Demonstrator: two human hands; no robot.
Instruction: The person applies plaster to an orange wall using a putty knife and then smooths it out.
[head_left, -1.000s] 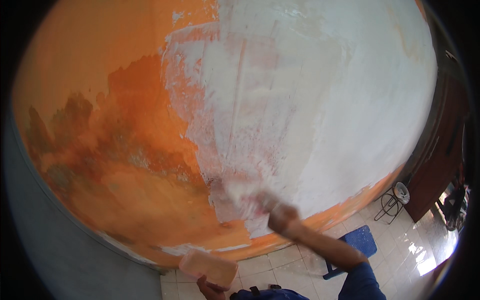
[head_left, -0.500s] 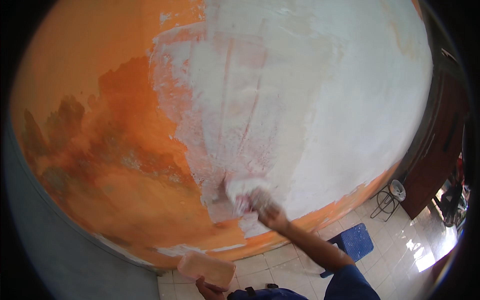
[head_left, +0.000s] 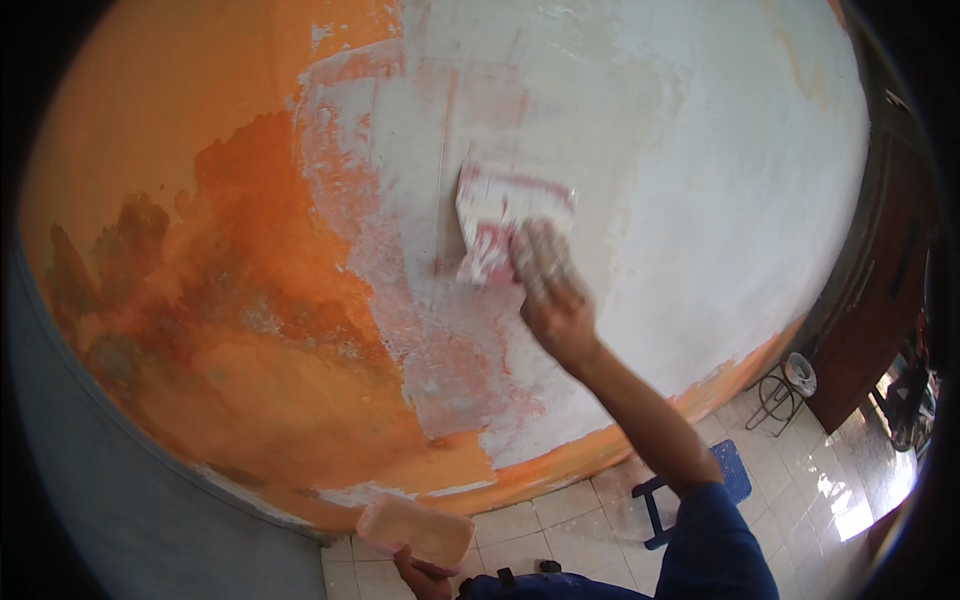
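Observation:
My right hand [head_left: 555,292], smeared with white, is closed on a wide putty scraper [head_left: 500,197]. White and reddish paste coats the scraper, which lies against the freshly skimmed part of the wall [head_left: 480,110]. Low in the picture, my left hand [head_left: 425,577] grips the edge of a pale pink rectangular tray [head_left: 418,530]; how much paste it carries is hard to tell. Left of the scraper, the wall changes to orange paint [head_left: 230,290] with dark, stained patches. Thin pinkish streaks show through the coat under the scraper.
A blue plastic stool [head_left: 733,470] stands on the tiled floor beside my right arm. Farther right, a wire stand [head_left: 775,400] holds a small bucket [head_left: 799,374] near a dark wooden door [head_left: 875,310]. A grey wall [head_left: 120,460] curves along the left.
My right hand and the scraper have moved up the wall from near its orange bottom strip, leaving a smeared coat below. My left hand and the tray have hardly moved.

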